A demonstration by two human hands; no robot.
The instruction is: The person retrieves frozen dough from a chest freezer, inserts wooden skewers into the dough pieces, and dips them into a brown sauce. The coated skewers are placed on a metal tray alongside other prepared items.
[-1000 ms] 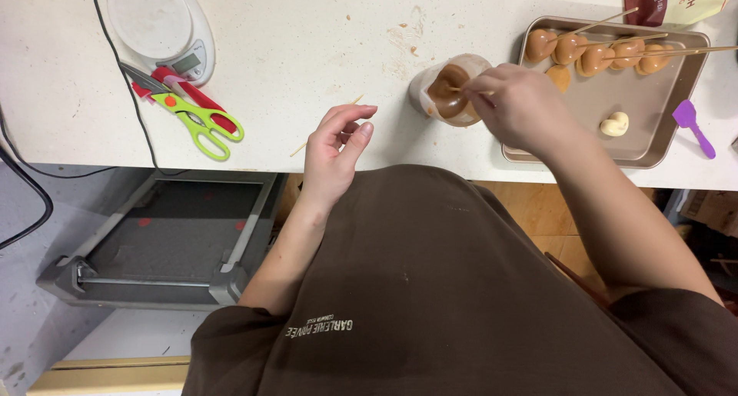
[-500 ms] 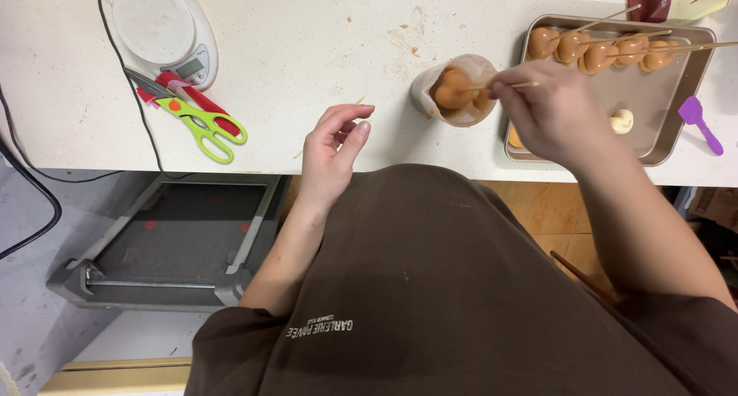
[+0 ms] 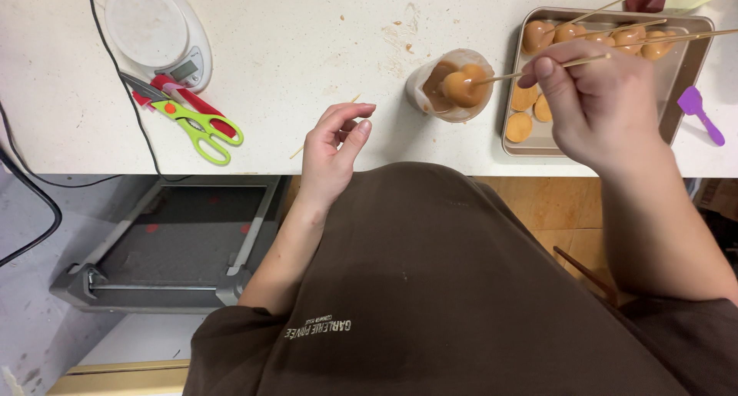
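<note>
Your right hand (image 3: 596, 104) — its grip is pinched on a thin wooden skewer (image 3: 538, 68), thumb and forefinger closed on the stick near its far end. The skewer carries one glazed ball (image 3: 463, 88), orange-brown and glossy, which sits in the mouth of a small cup of caramel sauce (image 3: 450, 84) on the white tabletop (image 3: 307, 50).

Your left hand (image 3: 332, 154) — at the near edge of the tabletop, fingers loosely curled and apart, thumb close to the forefinger, holding nothing that can be seen. A bare skewer (image 3: 323, 127) lies on the tabletop partly under it; whether the fingers touch it, you cannot tell.

Just right of the cup: a metal baking tray (image 3: 684, 81) with skewered glazed balls (image 3: 592, 36) along its far side and flat round pieces (image 3: 521, 125) at its left end.

Also present: purple spatula (image 3: 698, 111) right of the tray; green scissors (image 3: 201, 127) and a red-handled tool (image 3: 181, 96) to the left; a round white kitchen scale (image 3: 154, 31) beyond them.
</note>
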